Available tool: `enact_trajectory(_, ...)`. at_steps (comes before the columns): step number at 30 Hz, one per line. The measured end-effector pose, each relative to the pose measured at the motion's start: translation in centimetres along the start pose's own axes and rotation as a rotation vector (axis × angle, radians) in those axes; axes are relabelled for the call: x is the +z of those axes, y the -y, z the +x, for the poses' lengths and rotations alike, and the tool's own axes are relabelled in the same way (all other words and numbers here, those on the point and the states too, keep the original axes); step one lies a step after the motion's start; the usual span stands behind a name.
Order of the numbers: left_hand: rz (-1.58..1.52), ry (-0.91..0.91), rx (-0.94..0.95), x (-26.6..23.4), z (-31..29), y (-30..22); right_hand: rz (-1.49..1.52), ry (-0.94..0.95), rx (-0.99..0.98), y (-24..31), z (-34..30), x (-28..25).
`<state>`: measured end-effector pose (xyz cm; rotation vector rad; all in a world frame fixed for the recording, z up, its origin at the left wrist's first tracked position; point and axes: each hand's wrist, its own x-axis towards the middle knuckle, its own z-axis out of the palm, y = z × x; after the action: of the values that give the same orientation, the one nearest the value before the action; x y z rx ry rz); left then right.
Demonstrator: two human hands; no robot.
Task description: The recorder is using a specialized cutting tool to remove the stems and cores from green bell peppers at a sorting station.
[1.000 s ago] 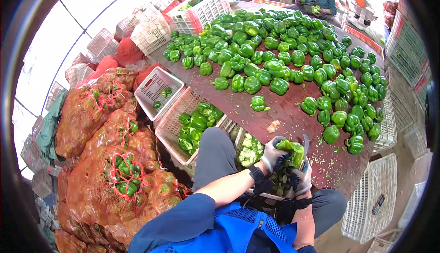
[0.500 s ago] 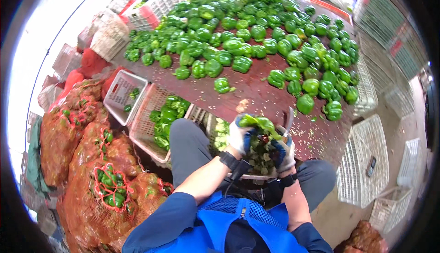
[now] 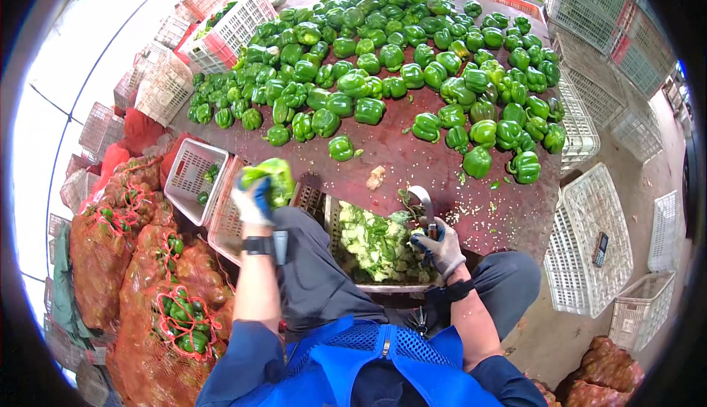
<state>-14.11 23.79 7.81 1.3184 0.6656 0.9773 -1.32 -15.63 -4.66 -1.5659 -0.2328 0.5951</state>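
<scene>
Light-green blocky bell pepper point(image 3: 281, 181), centre-left | left hand point(image 3: 252, 202) clasps it, right hand point(image 3: 443, 249) grips curved metal knife point(image 3: 427, 206) | seemingly crating; next likely needs loosening over pink plastic crate point(image 3: 224, 219)

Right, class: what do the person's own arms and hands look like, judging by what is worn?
The left hand and right hand wear whitish gloves with blue patches. Each arm has a black wristband, with a grey, box-like piece beside the left one. Dark blue sleeves stop well short of the wrists.
</scene>
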Motion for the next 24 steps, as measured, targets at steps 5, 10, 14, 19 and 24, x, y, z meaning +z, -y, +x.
enact_trajectory(5,0.847,0.086,0.088,-11.1,6.8,-0.3,-0.376,0.041,0.007,4.2,-0.6,0.5)
enact_trajectory(10,1.053,0.390,0.129,2.7,6.2,0.2,-0.369,-0.046,0.020,2.3,0.2,0.0)
enact_trajectory(14,0.873,0.517,-0.065,13.3,7.2,3.9,-0.335,-0.046,-0.001,2.8,0.6,0.4)
enact_trajectory(19,1.018,0.355,-0.069,23.0,10.2,13.5,-0.325,-0.075,0.057,2.8,0.5,-0.6)
enact_trajectory(24,0.828,0.153,-0.226,25.0,14.0,19.6,-0.268,-0.062,0.059,4.5,0.8,-0.1)
